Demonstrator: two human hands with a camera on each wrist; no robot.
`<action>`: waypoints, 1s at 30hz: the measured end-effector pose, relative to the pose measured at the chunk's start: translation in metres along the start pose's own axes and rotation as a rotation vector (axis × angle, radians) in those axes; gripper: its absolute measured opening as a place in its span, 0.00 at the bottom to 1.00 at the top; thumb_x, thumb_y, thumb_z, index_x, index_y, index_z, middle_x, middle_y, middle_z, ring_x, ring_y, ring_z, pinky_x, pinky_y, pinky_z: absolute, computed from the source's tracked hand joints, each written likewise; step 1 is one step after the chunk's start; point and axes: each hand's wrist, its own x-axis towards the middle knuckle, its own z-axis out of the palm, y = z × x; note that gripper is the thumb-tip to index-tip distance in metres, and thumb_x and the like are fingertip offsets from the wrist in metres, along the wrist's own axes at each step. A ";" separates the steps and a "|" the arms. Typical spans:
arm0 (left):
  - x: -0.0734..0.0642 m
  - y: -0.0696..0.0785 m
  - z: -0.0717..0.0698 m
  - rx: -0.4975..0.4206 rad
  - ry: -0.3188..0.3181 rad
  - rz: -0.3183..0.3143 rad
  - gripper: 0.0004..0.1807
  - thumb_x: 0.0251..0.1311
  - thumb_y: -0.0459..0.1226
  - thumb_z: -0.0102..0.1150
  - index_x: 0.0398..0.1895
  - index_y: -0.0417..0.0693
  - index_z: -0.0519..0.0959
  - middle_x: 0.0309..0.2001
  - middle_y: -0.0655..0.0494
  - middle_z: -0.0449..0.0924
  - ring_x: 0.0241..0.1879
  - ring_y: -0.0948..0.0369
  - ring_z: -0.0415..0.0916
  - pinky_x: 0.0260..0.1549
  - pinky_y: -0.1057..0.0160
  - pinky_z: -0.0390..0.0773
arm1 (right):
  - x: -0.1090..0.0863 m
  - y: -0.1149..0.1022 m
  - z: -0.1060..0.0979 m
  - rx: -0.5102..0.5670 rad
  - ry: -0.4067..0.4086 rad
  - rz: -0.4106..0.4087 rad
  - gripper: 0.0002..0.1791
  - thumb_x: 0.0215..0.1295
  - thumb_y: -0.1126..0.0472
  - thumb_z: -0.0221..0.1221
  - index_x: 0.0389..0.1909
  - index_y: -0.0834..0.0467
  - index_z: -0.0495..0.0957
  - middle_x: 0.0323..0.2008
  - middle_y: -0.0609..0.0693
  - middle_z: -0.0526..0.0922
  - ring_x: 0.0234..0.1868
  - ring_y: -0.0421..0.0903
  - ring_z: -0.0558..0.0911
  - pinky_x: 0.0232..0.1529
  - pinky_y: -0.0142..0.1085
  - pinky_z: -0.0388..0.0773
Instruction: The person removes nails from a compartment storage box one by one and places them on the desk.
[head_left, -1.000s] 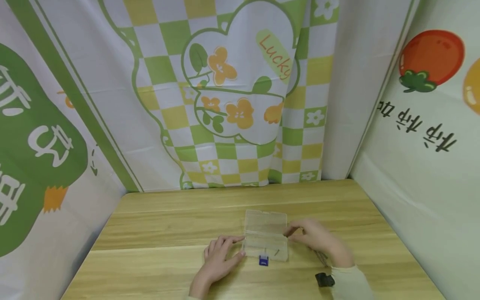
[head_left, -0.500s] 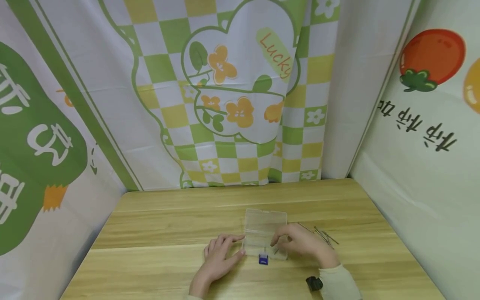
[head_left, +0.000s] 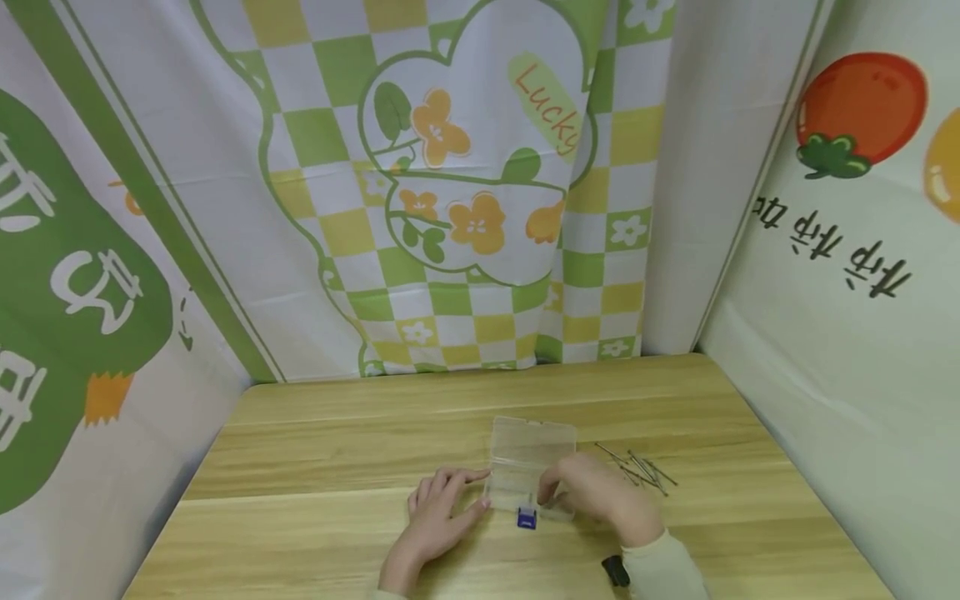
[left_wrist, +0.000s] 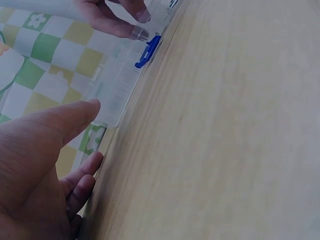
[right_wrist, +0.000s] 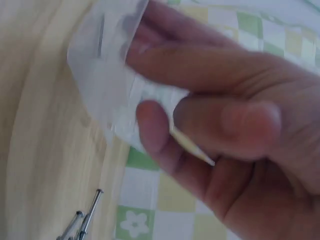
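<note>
A clear plastic box (head_left: 513,500) lies on the table with its lid (head_left: 528,442) laid back and a blue latch (head_left: 527,518) at its front. At the box's left side, my left hand (head_left: 441,512) touches the edge with straight thumb and index finger. My right hand (head_left: 596,492) reaches over the right half, its bent fingers down at the box near the latch. Between thumb and fingertip a gap shows in the left wrist view. One thin nail (right_wrist: 101,35) shows at the box in the right wrist view, apart from the fingers.
Several long nails (head_left: 651,473) lie loosely crossed on the wooden table (head_left: 337,450), right of the box. A black device (head_left: 615,572) sits by the right cuff. Printed curtains (head_left: 480,325) hang along the table's back and sides.
My right hand has moved left from the box's right edge to over its front right part, uncovering the nails on the table. My left hand stays in place.
</note>
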 end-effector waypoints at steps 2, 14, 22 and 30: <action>0.000 0.000 0.000 0.001 -0.001 0.000 0.24 0.72 0.57 0.61 0.69 0.70 0.77 0.63 0.58 0.71 0.61 0.50 0.60 0.64 0.30 0.46 | 0.000 -0.004 0.003 -0.062 0.031 0.006 0.13 0.58 0.73 0.71 0.31 0.50 0.89 0.34 0.40 0.89 0.38 0.44 0.86 0.44 0.43 0.84; 0.000 0.000 0.000 0.019 0.003 -0.003 0.26 0.72 0.58 0.61 0.71 0.69 0.76 0.65 0.55 0.71 0.62 0.49 0.61 0.65 0.29 0.47 | -0.003 -0.012 0.011 -0.140 0.105 0.071 0.13 0.55 0.71 0.74 0.26 0.48 0.87 0.30 0.40 0.88 0.33 0.42 0.84 0.36 0.39 0.82; 0.000 0.000 0.001 0.023 -0.003 -0.014 0.26 0.72 0.58 0.61 0.71 0.71 0.76 0.66 0.55 0.70 0.61 0.50 0.61 0.65 0.29 0.46 | -0.003 -0.006 0.014 -0.188 0.106 -0.014 0.09 0.59 0.65 0.75 0.27 0.47 0.88 0.28 0.39 0.87 0.29 0.37 0.82 0.33 0.35 0.80; 0.002 0.002 0.003 0.025 0.004 -0.008 0.26 0.72 0.57 0.61 0.71 0.69 0.76 0.66 0.53 0.71 0.61 0.50 0.62 0.65 0.28 0.48 | -0.002 0.007 0.009 -0.204 0.037 -0.120 0.08 0.65 0.63 0.71 0.30 0.48 0.87 0.29 0.37 0.87 0.28 0.31 0.79 0.32 0.31 0.79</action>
